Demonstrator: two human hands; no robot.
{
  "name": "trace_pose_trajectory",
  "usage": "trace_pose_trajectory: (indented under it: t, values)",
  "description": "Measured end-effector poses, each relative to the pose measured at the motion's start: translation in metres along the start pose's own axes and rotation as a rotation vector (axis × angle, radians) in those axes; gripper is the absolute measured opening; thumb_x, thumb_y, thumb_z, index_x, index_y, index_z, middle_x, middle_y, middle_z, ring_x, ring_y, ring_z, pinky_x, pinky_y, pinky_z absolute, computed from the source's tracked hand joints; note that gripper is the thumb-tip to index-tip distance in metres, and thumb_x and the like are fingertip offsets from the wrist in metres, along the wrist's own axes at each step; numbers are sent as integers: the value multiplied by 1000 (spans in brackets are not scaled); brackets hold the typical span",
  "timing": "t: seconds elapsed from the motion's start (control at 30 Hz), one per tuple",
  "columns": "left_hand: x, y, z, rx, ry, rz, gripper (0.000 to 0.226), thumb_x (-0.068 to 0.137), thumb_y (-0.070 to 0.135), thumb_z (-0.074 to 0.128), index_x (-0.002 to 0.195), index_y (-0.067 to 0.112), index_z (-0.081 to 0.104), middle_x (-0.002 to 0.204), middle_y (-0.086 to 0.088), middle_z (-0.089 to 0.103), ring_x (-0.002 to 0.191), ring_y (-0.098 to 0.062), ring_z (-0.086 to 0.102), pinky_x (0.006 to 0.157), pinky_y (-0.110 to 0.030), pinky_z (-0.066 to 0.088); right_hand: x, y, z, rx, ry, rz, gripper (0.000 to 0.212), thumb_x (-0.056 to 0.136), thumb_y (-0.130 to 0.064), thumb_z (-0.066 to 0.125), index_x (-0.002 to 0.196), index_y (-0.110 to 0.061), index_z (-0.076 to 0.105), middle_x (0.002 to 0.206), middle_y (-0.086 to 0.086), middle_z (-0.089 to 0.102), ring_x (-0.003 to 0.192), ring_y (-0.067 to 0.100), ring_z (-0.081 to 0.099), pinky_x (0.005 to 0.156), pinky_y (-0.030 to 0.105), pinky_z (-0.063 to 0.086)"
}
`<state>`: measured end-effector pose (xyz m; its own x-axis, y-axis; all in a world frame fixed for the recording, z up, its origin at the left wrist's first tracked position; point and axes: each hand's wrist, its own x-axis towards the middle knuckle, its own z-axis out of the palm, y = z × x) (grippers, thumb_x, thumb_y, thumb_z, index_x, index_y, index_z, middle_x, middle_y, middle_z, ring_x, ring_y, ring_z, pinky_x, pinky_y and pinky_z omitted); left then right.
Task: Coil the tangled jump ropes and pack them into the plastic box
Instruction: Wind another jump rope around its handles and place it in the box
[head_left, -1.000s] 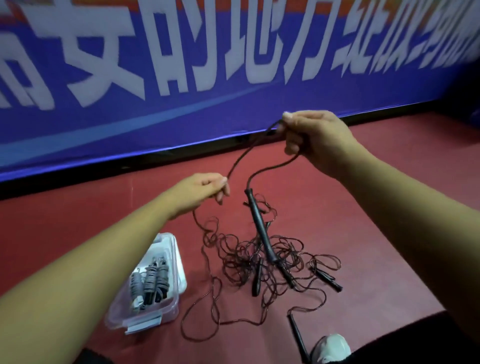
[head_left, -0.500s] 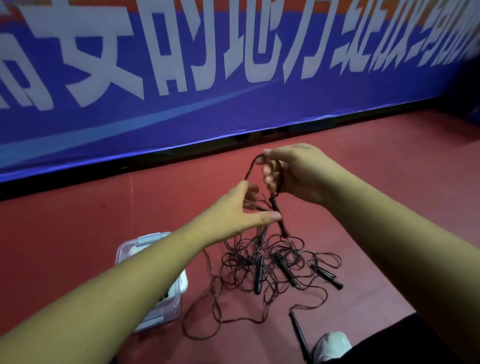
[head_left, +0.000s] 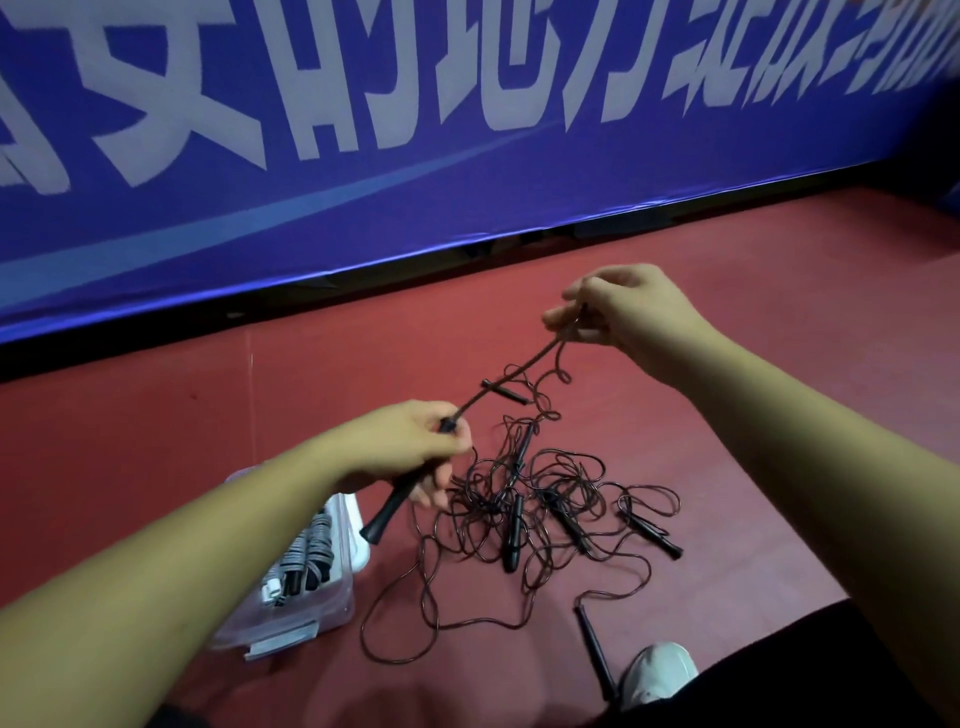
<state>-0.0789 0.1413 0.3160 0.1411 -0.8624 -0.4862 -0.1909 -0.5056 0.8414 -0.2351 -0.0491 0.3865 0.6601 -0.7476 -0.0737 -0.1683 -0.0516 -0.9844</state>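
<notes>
A tangle of thin dark jump ropes (head_left: 540, 499) with several black handles lies on the red floor. My left hand (head_left: 405, 447) grips one black handle (head_left: 389, 512), whose wide end points down-left. From it a doubled cord (head_left: 511, 376) runs taut up to my right hand (head_left: 623, 312), which pinches it with fingers closed. A clear plastic box (head_left: 306, 618) sits on the floor under my left forearm, holding coiled grey-and-black ropes (head_left: 306, 561).
A blue banner with large white characters (head_left: 467, 130) stands along the back of the floor. A white shoe (head_left: 657, 673) and a dark trouser leg are at the lower right. One loose black handle (head_left: 592, 649) lies beside the shoe.
My left hand has taken hold of the handle and dropped down-left. My right hand has lifted up and right, drawing the cord taut between them.
</notes>
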Motion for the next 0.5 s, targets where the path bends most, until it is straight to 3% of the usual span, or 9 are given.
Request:
trace_pose_trajectory:
  t: [0.1, 0.17, 0.27, 0.33, 0.4, 0.5]
  values:
    - [3, 8, -9, -406, 71, 28, 8, 94, -3, 46, 98, 4, 49, 59, -3, 43, 48, -15, 44, 48, -26, 38, 5, 17, -17, -13, -80, 62, 15, 100, -3, 47, 101, 6, 59, 106, 26, 71, 108, 34, 68, 96, 43, 55]
    - [2, 14, -17, -602, 81, 50, 14, 92, -5, 46, 103, 0, 53, 64, -6, 48, 53, -15, 46, 50, -26, 41, 9, 25, -26, -83, -96, 32, 14, 101, -6, 51, 96, 0, 62, 108, 21, 71, 109, 32, 68, 98, 44, 54]
    - [-7, 18, -22, -510, 93, 20, 14, 101, 19, 49, 110, 18, 60, 67, -5, 56, 48, -12, 48, 40, -18, 38, 10, 31, -33, -265, -64, -54, 23, 100, -23, 57, 95, -2, 66, 102, 17, 73, 103, 31, 70, 95, 46, 56]
    - [-10, 18, -24, -486, 63, 27, 15, 101, 27, 50, 111, 24, 59, 61, -1, 47, 40, -6, 34, 36, -15, 24, 10, 33, -36, -348, -73, -70, 29, 97, -33, 62, 92, -4, 67, 90, 14, 75, 90, 29, 73, 89, 48, 58]
    - [-9, 21, -26, -668, 35, 98, 15, 98, 20, 50, 109, 15, 59, 60, 2, 39, 39, -3, 26, 38, -15, 18, 9, 33, -35, -532, -122, -99, 34, 92, -42, 65, 86, -9, 67, 74, 7, 73, 72, 21, 70, 77, 43, 60]
    - [-7, 26, -31, -996, 69, 231, 17, 86, 10, 50, 99, 3, 57, 64, 1, 41, 44, -3, 32, 40, -13, 25, 5, 32, -32, -674, -204, -99, 43, 89, -49, 65, 75, -9, 63, 56, -13, 56, 55, 0, 51, 57, 19, 44]
